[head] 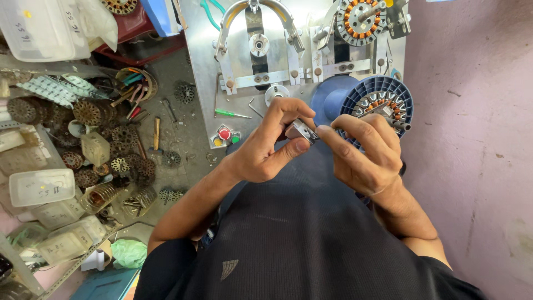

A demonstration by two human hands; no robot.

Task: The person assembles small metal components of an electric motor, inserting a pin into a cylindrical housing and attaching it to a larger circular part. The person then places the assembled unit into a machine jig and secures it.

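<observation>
Looking down over my dark shirt [311, 239] now. Both hands are up in front of the metal machine plate [202, 66]. My left hand [266, 147] has its thumb and fingers curled in, pressed onto a small metal part [302, 129]. My right hand [366, 150] comes in from the other side, its forefinger and thumb closed on the same part, so the part sits pinched between both hands, right at the middle of the view, just below the plate's lower edge.

Just behind my right hand is a blue spool [369, 100] with a copper-wound stator [383, 106] in its face; my right fingers partly cover it. A second stator [360, 21], orange windings showing, is mounted high on the plate. A curved metal bracket [256, 28] arches over the plate's centre. A green-handled screwdriver [230, 114] lies on the plate, near my left hand, and a button cluster [225, 136] with a red cap sits at the plate's lower edge, just left of my left wrist.

Off to my left, the bench is piled with stator cores [89, 114] and clear plastic tubs [41, 186]. A pink wall [477, 139] fills the right side.
</observation>
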